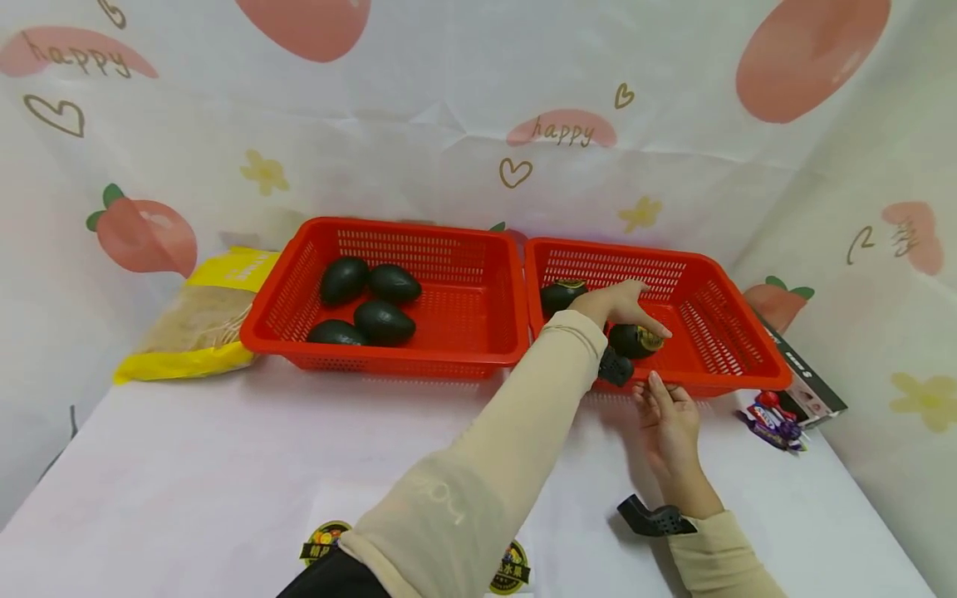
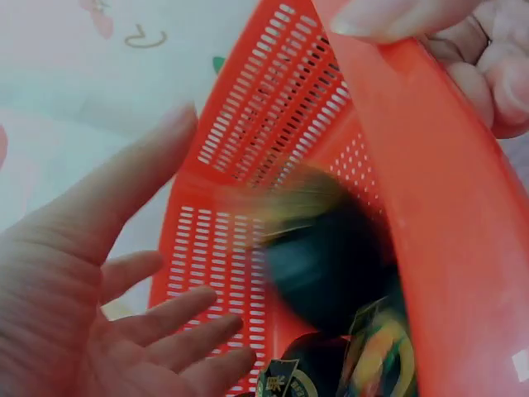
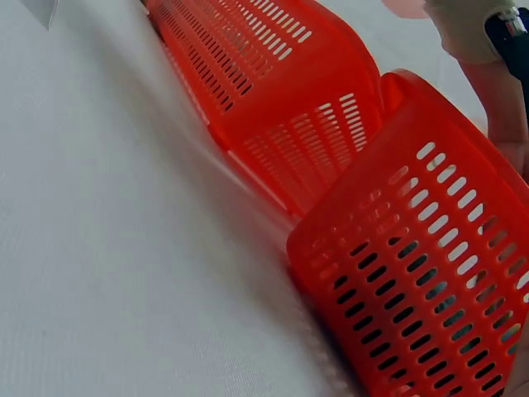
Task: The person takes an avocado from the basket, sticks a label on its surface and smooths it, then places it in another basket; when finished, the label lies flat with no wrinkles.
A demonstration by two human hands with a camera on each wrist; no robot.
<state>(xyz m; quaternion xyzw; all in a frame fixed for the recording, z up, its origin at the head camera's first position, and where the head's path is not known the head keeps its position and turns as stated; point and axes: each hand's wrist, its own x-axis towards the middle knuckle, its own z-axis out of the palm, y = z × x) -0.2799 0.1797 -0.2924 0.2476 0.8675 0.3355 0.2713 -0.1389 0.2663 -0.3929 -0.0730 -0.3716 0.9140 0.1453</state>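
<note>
Two red baskets stand side by side: the left basket holds several dark avocados. My left hand reaches into the right basket, palm open and fingers spread just above a labelled avocado that is motion-blurred in the left wrist view. Another labelled avocado lies beside it. My right hand holds that basket's front rim, one fingertip over the top and the other fingers curled outside.
A yellow bag lies left of the baskets. Wrapped sweets and a dark box sit at the right basket's corner. Round stickers lie on the white cloth near me. A printed backdrop closes the back and sides.
</note>
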